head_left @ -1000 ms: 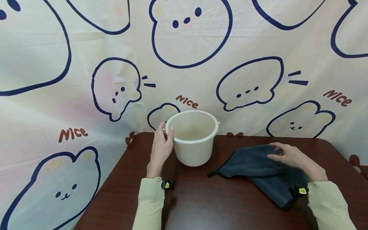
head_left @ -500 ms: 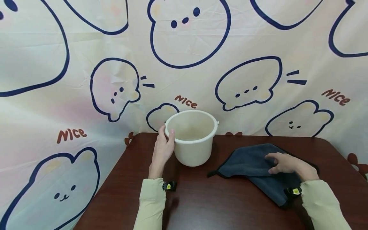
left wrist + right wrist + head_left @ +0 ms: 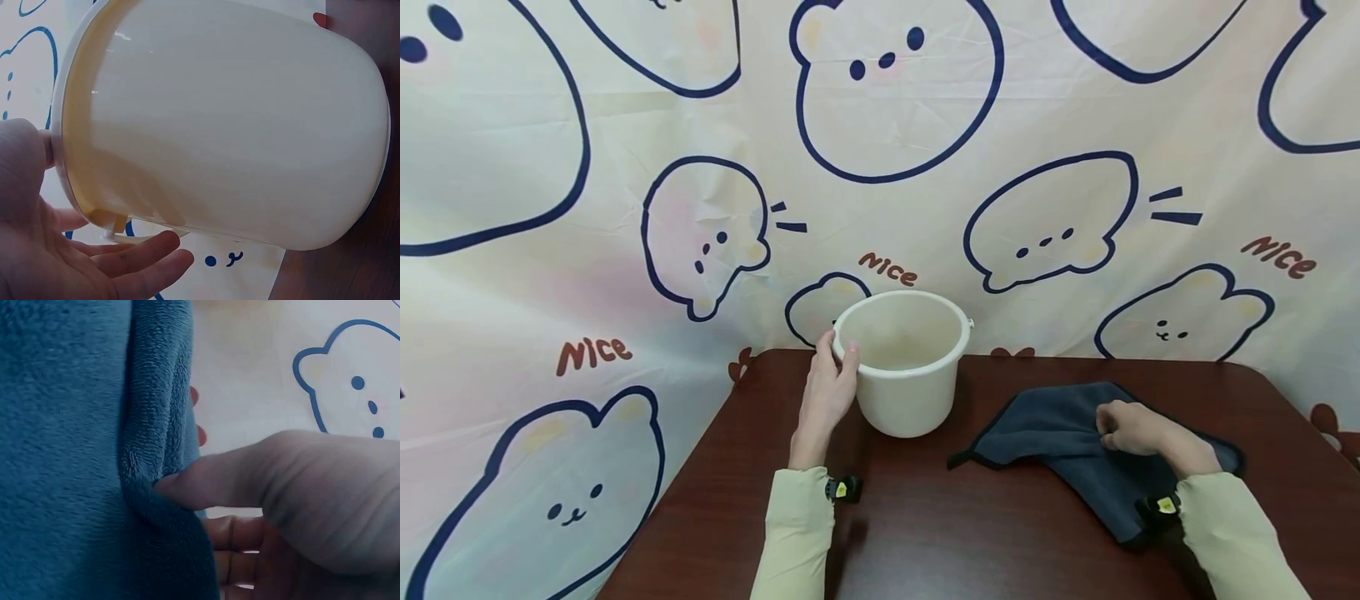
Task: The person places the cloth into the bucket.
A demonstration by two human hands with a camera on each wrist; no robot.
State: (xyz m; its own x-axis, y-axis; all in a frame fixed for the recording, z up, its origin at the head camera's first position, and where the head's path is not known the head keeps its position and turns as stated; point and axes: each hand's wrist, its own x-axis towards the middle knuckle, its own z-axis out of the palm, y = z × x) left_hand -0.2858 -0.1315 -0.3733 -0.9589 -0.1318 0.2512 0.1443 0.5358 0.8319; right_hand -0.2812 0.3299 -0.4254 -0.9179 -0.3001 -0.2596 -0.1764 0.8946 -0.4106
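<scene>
Cloth [image 3: 1052, 425] in the pinch: my right hand [image 3: 1138, 429] is clamped on it, thumb tip pressed into a raised fold, fingers curled round behind. The rest of that dark blue fabric lies spread across the brown counter [image 3: 955, 533], to the right of the off-white bucket [image 3: 906, 404], its black-edged outline narrowing to a dark tip that points at the bucket and stops short of touching it.

Over to the other side, and my left hand [image 3: 826, 396] has the bucket by the left of its rim, thumb and index finger at the lip, the remaining fingers stretched loosely along the outside. The bucket stands upright near the far edge of the counter, a small peg [image 3: 971, 323] jutting out at the right of its rim.

Pale green cuffs on both my arms, a black device [image 3: 844, 489] at the left wrist, another [image 3: 1159, 508] at the right. Behind it all hangs a pale sheet [image 3: 880, 217], covered in blue-outlined bears and the word "Nice" in reddish brown.
</scene>
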